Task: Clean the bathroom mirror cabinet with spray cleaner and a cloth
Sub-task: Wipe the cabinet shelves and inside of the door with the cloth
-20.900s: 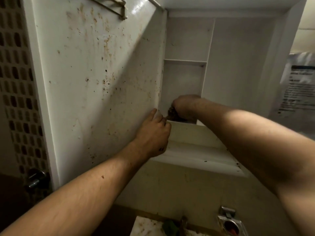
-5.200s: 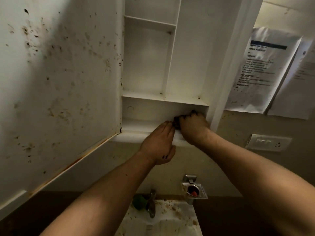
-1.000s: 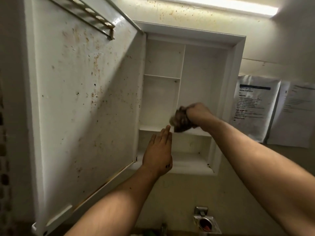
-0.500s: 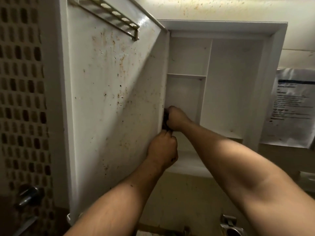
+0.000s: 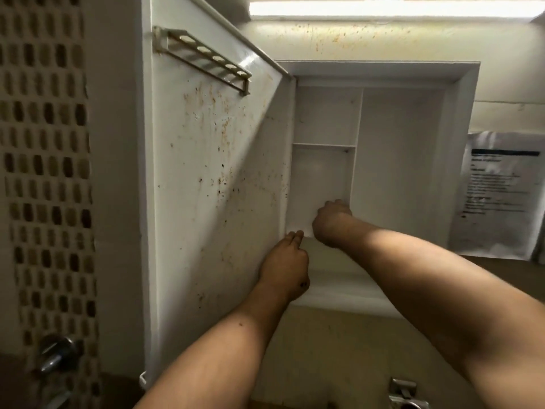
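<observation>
We're wiping inside the cabinet (image 5: 398,172), in the lower left compartment.
Our right hand (image 5: 331,222) curls at its bottom edge, cloth hidden; left hand (image 5: 284,264) straight-fingered at the hinge edge of the door (image 5: 212,187) — probably wiped next.

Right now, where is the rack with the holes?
In the head view, the rack is at the upper left, fixed near the top of the open door, left of the cabinet.
</observation>
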